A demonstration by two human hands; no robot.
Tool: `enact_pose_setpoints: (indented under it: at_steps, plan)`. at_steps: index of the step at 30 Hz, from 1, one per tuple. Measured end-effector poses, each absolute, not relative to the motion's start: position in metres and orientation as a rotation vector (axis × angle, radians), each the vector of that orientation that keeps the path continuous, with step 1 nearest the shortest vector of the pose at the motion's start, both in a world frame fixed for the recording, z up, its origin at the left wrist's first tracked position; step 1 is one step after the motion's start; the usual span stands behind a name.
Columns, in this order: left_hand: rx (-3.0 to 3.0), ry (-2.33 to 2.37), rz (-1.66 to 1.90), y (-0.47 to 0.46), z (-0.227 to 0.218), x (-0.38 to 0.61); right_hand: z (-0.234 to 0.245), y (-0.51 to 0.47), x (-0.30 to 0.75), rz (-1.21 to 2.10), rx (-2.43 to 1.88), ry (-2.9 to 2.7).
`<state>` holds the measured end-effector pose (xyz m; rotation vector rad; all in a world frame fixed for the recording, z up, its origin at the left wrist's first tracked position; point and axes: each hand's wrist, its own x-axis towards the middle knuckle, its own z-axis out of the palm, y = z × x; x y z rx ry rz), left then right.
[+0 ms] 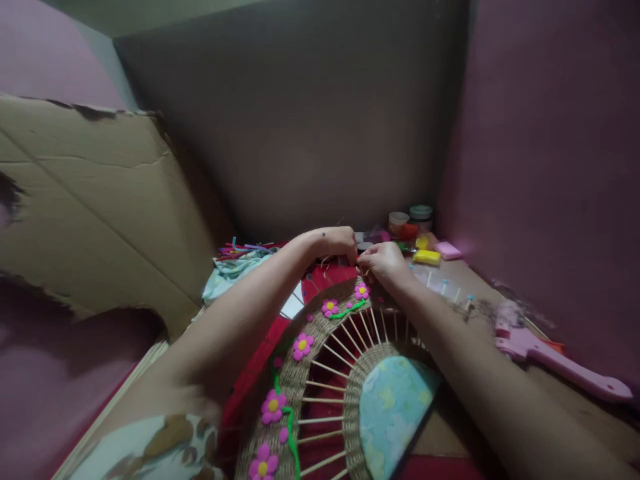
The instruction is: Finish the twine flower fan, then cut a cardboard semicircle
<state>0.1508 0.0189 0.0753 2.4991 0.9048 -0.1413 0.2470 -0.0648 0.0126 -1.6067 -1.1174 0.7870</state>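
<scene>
My left hand (341,243) and my right hand (384,263) meet above the top edge of a fan-shaped woven piece (353,373). The left fingers are bent down and closed; what is in them is hidden. With thumb and forefinger together, the right hand pinches something too small to make out. The woven piece has a twine rim, thin wooden sticks and a blue-green patterned half-round centre (395,407). Pink flowers with yellow middles, such as one pink flower (303,346), and a green vine (293,433) run along the rim.
Bent cardboard (95,200) stands at the left. A crumpled cloth (235,273) and coloured strips (245,249) lie behind my left arm. At the right are a pink-handled tool (565,363), a yellow block (427,257), a pink block (449,251) and a lidded jar (421,213).
</scene>
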Motion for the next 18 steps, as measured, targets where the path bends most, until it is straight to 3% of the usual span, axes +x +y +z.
enact_pose_setpoints:
  at_steps: [9,18]
  plan:
    - [2.615,1.041,-0.072,0.021,0.084,0.121,0.011,-0.069,0.250,0.853,-1.605,-1.151]
    - [2.521,1.404,-0.213,0.016,0.055,-0.022,0.008,-0.064,0.253,0.860,-1.627,-1.160]
